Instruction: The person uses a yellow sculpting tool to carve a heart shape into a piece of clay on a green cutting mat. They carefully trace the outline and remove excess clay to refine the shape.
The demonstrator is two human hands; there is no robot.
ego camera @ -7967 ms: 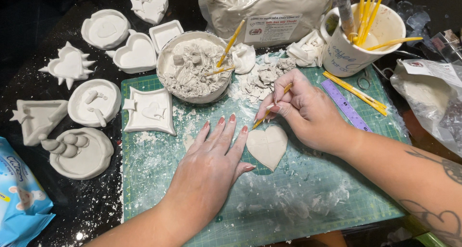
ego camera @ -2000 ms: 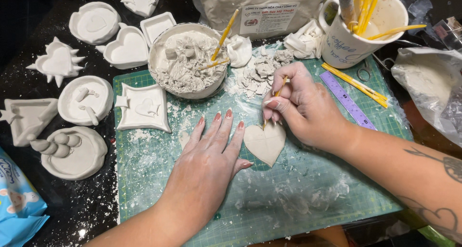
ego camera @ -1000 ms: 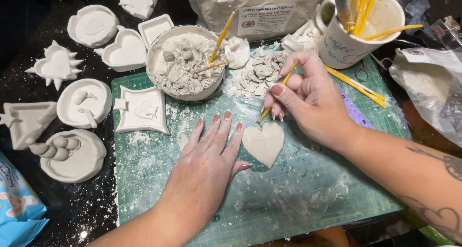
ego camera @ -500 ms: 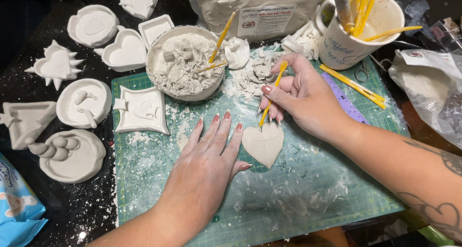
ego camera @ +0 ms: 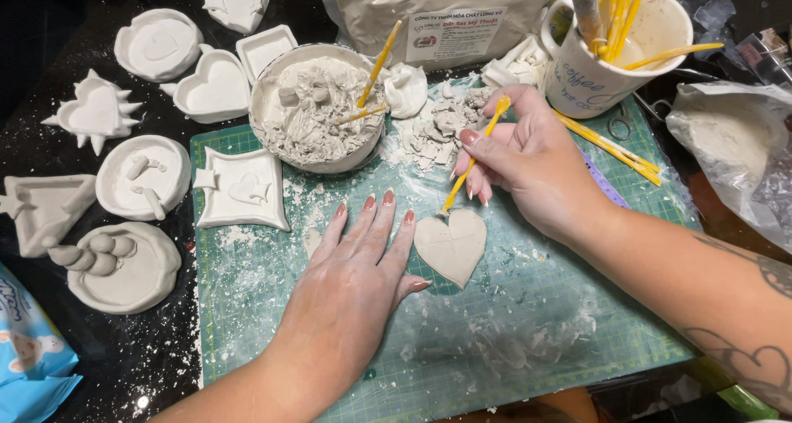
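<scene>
A flat heart of grey clay (ego camera: pixel 451 246) lies on the green cutting mat (ego camera: pixel 577 316). My left hand (ego camera: pixel 355 279) rests flat on the mat, fingers spread, its thumb beside the heart's left edge. My right hand (ego camera: pixel 528 163) pinches a thin yellow modelling tool (ego camera: pixel 472 161), whose tip touches the notch at the top of the heart. A bowl of grey clay lumps (ego camera: pixel 318 110) stands just behind, with two yellow tools stuck in it.
Several moulded clay dishes lie at the left: a square one (ego camera: pixel 243 188), a heart one (ego camera: pixel 213 86), a spiked heart (ego camera: pixel 95 114), round ones (ego camera: pixel 142 176). A white mug of yellow tools (ego camera: pixel 606 56), a clay bag (ego camera: pixel 445 11), clay scraps (ego camera: pixel 433 126), a plastic bag (ego camera: pixel 734 151), a blue packet (ego camera: pixel 29 349).
My right hand has shifted the yellow tool from the heart's upper left edge to the top notch, tilting it more upright. My left hand has stayed flat on the mat.
</scene>
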